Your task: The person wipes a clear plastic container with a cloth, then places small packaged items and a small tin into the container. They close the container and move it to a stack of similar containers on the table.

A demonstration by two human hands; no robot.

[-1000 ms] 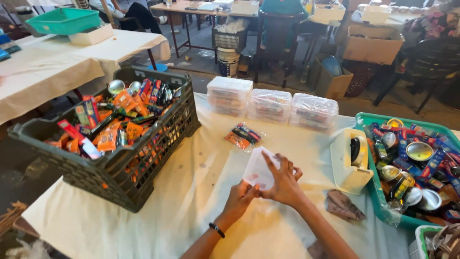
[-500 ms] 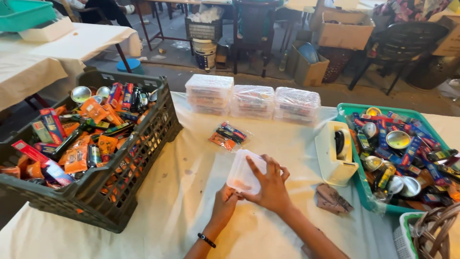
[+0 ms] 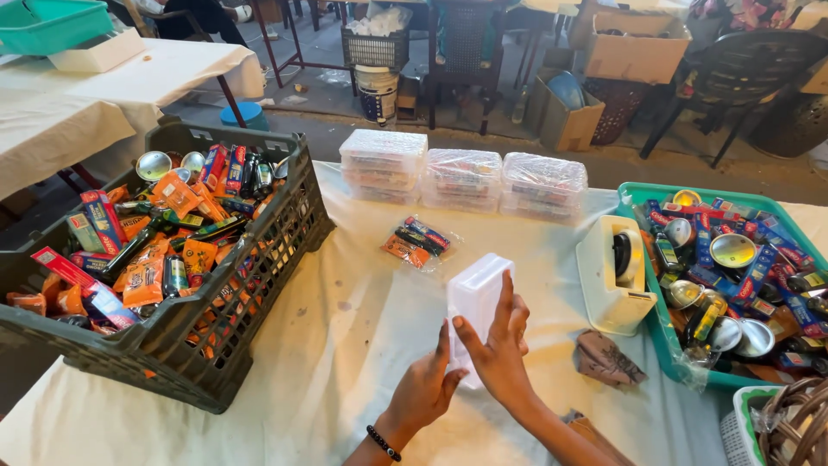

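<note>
The plastic box (image 3: 477, 298) is a small, translucent white container with its lid on, held just above the cloth-covered table (image 3: 362, 345) near the front edge. It is tipped up on end, its long axis running steeply from the hands up and slightly to the right, its broad face turned toward the left. What is inside it cannot be made out.

The dark crate (image 3: 259, 259) on the left is heaped with orange packets, red and blue cartons, small tubes and shiny metal cups. The green tray (image 3: 642, 194) on the right holds a similar jumble of blue and red cartons, small cans and metal cups. At the back of the table stand three stacks of boxes (image 3: 457, 177), each wrapped in clear film, with coloured packets showing faintly through. A clear bag (image 3: 418, 242) of small coloured items lies in front of them. A white tape dispenser (image 3: 614, 276) sits just beside the green tray, and a crumpled rag (image 3: 608, 358) lies near it.

The left hand (image 3: 423, 388) comes up from the bottom edge, a dark band on its wrist, its fingers curled against the lower end of the box. The right hand (image 3: 498, 349) crosses just beside it, fingers stretched upward and pressed flat along the box's side, thumb at the near face. Both hands grip the box.
</note>
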